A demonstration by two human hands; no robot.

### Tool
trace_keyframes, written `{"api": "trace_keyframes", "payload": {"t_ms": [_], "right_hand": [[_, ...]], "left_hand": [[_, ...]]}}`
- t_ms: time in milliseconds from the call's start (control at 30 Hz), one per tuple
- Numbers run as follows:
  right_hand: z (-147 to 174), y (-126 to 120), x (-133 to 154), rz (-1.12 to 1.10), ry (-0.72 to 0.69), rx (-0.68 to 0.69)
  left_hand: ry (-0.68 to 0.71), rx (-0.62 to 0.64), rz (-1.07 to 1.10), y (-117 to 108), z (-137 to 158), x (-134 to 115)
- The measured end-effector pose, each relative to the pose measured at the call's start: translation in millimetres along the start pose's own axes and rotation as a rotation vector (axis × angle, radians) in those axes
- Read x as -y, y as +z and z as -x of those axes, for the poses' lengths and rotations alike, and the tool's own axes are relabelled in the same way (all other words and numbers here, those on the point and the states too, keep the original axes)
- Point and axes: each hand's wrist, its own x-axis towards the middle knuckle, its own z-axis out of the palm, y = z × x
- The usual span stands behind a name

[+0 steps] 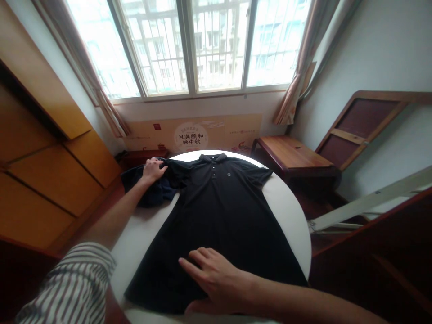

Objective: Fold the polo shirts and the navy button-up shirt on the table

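Observation:
A black short-sleeved polo shirt (229, 216) lies spread front side up, its collar toward the window and its hem toward me. At the far left, my left hand (155, 170) has its fingers closed on the edge of the shirt's left-lying sleeve. Beneath and beside that hand is a crumpled dark blue garment (158, 192). My right hand (216, 279) rests palm down on the lower front of the shirt, fingers stretched out and apart, holding nothing.
The shirt lies on a round white table (290, 211). Wooden cabinets (37, 193) stand at the left. To the right are a wooden stool-like piece (297, 153) and a pale metal bar (364, 202). A printed cardboard panel (236, 128) leans below the barred window.

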Motion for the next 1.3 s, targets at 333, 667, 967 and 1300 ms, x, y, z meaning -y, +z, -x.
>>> {"api": "trace_keyframes", "payload": {"t_ms": [333, 667, 967, 1300], "right_hand": [[-65, 57, 34, 0.348, -0.241, 0.015], [-26, 49, 37, 0.198, -0.331, 0.036], [7, 60, 26, 0.455, -0.327, -0.125], [9, 54, 22, 0.116, -0.264, -0.069]], "left_hand": [[-0.351, -0.019, 0.180, -12, -41, 13], [-0.381, -0.029, 0.160, -9, -44, 5], [0.598, 0.059, 0.094, 12, 27, -98], [0.428, 0.480, -0.032, 95, 64, -98]]}}
